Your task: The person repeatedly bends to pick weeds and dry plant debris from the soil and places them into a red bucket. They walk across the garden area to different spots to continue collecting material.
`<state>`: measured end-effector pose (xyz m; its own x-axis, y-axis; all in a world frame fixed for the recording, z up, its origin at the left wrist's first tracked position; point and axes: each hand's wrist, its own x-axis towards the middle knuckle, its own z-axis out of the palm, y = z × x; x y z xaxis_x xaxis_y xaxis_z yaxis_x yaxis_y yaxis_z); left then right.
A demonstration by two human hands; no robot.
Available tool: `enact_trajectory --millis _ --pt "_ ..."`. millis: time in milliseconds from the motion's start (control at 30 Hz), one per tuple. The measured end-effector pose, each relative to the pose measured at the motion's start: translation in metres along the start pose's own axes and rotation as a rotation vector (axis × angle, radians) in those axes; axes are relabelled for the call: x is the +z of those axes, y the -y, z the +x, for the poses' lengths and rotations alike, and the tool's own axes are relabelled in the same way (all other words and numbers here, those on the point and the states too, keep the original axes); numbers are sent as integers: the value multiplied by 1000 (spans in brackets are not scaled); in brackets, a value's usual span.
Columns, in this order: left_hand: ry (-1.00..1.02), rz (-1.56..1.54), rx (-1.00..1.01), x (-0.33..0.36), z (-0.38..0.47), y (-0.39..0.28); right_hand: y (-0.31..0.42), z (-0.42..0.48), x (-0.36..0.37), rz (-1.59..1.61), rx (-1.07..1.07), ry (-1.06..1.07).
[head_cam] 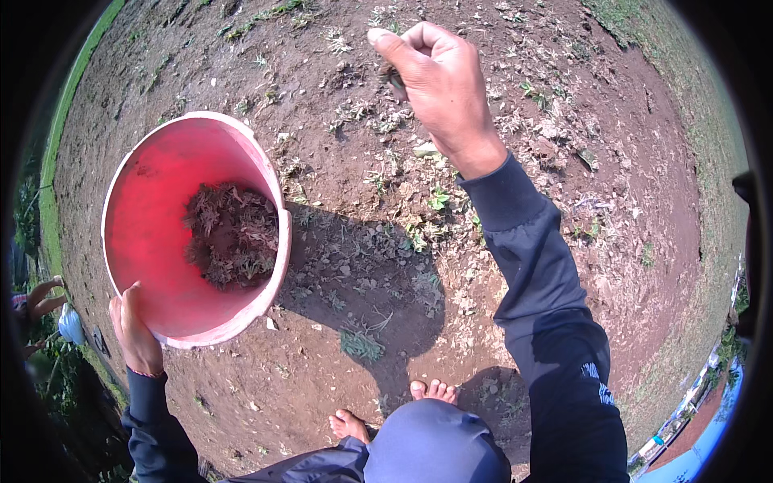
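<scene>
My left hand (136, 329) grips the near-left rim of a red plastic bucket (151, 253), tilted so that its inside shows. Dried weeds and clods of soil (232, 238) lie at its bottom. My right hand (444, 84) is raised to the right of and beyond the bucket, its fingers curled around a small dark clump (389, 75) that is partly hidden and blurred. Below it, bare soil (356, 181) is strewn with withered weeds, small stones and a few green seedlings (438, 198).
My bare feet (435, 391) stand on the soil at the bottom. A grey-green uprooted plant (361, 345) lies in front of them. At the far left are another person's legs (45, 299) and a pale blue bag (70, 325). Grass (712, 121) borders the soil on the right.
</scene>
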<state>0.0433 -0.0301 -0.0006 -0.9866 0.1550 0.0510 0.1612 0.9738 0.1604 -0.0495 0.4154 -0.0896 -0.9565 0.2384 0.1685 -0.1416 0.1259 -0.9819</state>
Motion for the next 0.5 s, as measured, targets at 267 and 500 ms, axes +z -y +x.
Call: enact_trajectory --millis 267,500 --pt "14 -51 -114 -3 10 -3 -22 -15 20 -365 -66 -91" --pt "-17 -251 -179 2 7 -8 -143 26 -88 -1321 309 -182"
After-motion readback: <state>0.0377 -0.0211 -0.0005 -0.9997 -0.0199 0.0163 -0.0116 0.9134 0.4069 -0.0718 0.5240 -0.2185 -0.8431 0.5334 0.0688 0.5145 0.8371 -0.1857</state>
